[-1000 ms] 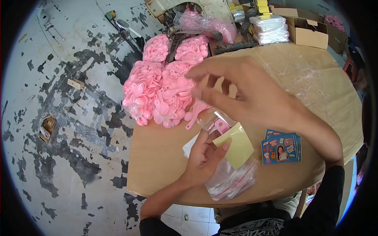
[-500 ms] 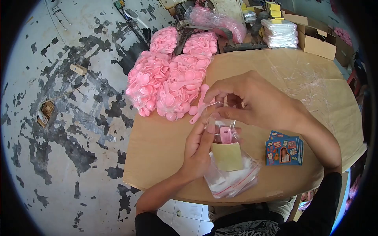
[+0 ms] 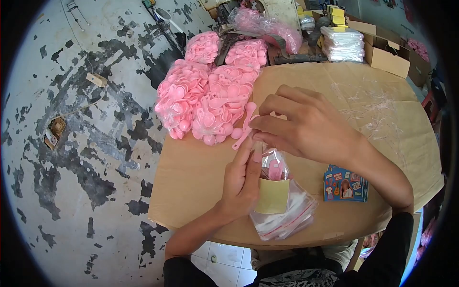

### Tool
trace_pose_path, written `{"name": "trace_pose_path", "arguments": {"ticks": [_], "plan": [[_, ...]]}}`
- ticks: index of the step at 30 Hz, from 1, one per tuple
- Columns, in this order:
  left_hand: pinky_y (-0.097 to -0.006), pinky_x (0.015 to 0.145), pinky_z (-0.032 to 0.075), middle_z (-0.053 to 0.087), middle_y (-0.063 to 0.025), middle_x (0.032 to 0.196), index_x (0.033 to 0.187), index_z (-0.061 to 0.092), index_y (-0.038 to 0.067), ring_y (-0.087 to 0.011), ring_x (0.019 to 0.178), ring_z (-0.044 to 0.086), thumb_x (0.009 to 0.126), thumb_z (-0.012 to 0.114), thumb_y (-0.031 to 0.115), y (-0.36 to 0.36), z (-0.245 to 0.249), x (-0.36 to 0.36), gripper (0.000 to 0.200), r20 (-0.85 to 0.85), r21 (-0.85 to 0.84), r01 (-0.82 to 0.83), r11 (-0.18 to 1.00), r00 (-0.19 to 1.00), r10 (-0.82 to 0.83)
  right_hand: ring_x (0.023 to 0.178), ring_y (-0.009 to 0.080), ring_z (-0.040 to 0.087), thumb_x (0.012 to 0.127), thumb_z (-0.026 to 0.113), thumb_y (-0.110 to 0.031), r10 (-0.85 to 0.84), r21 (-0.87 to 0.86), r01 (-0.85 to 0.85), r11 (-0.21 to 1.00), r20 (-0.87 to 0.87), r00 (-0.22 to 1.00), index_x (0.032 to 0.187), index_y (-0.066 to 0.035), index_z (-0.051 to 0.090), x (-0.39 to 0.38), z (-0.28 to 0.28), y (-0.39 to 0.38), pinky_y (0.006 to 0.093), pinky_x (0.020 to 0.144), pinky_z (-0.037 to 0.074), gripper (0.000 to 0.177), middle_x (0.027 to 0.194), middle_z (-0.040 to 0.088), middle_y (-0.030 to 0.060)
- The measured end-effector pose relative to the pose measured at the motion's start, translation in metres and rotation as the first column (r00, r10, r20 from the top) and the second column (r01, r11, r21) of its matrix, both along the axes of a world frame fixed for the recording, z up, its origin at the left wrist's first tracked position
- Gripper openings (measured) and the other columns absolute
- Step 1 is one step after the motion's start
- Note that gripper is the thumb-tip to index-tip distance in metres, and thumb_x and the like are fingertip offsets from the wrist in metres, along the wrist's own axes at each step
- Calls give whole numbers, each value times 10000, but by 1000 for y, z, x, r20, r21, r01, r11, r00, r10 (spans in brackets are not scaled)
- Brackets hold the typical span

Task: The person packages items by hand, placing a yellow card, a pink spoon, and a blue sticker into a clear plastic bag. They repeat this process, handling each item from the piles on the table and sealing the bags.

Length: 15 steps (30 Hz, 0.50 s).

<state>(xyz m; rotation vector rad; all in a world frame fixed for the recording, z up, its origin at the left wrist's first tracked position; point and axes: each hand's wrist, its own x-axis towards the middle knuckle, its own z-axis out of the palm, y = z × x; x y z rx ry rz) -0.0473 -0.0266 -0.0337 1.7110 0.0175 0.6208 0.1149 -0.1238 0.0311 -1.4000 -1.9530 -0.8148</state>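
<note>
My left hand [image 3: 243,181] grips the upper left edge of a small clear bag [image 3: 280,159] with its thumb and fingers. Inside the bag show a pink plastic piece [image 3: 275,170] and a pale yellow card [image 3: 272,197]. My right hand [image 3: 303,125] pinches the bag's top, its fingertips meeting those of my left hand. Beneath the card lies a stack of empty clear bags [image 3: 286,221] with a red strip. Loose pink spoons [image 3: 248,117] lie just behind my fingertips. Blue printed cards [image 3: 345,185] are stacked to the right, near my right forearm.
Large bags of pink spoons [image 3: 222,103] stand at the back left of the brown-covered table [image 3: 191,191]. Stacked clear packets [image 3: 342,44] and an open cardboard box [image 3: 389,55] are at the back right. Thin clear strips [image 3: 377,112] lie scattered on the right.
The fingers of my right hand have closed in at the bag's top, beside my left fingertips. The bag and its yellow card have shifted slightly down and left.
</note>
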Motion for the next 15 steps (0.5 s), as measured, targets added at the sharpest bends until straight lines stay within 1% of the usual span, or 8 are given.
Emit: {"name": "trace_pose_path", "arguments": {"ticks": [2,3,5,8,11,14,15], "plan": [[-411,782,618,515,-204,1297,1474,202,12,-249,1007,655,1054,250,150,3,-1,-4,444,-102,61,-41,997,994,47,853,198,597,699,672,-164,-12,20,11,1000,55,998,808,-68,651,2,-1,1,342,720,528,146,861,586,33],[-399,781,617,536,-207,1272,1472,208,11,-242,1003,656,1054,252,148,4,-2,-5,441,-140,86,-57,995,988,69,859,202,595,694,692,-155,-33,-2,33,999,67,997,829,-72,659,3,-1,1,341,719,524,162,875,592,27],[-352,752,608,585,-202,1202,1458,241,5,-221,984,659,1054,265,139,6,-2,-4,427,-161,112,-66,992,983,83,869,210,591,682,731,-139,-74,-45,78,996,91,993,870,-80,674,4,-1,0,338,717,517,205,903,605,17],[-277,672,578,643,-176,1095,1427,313,-3,-178,930,665,1052,295,127,15,-7,-1,397,-170,160,-19,987,984,46,902,216,614,700,643,-163,-126,-102,147,984,188,974,779,-51,630,4,0,-4,341,743,526,137,866,615,56],[-240,634,519,662,-125,974,1393,377,-4,-137,867,658,1047,326,114,15,1,1,369,-348,122,-11,992,936,53,912,234,628,712,641,-157,-93,-226,140,964,204,975,818,-39,637,10,-2,-6,347,764,523,158,859,637,84],[-235,659,497,644,-94,927,1388,391,-3,-112,822,643,1044,337,108,21,-5,4,365,-311,219,62,974,950,10,889,245,639,711,664,-160,-100,-373,164,913,185,978,837,-30,630,11,-4,-5,352,768,522,184,853,648,95],[-233,668,493,639,-88,923,1392,390,-1,-111,818,641,1042,338,103,21,-5,4,368,-306,228,66,971,952,7,882,261,641,712,671,-164,-100,-360,156,920,169,981,843,-30,624,12,-4,-5,362,767,522,193,852,646,103]]}}
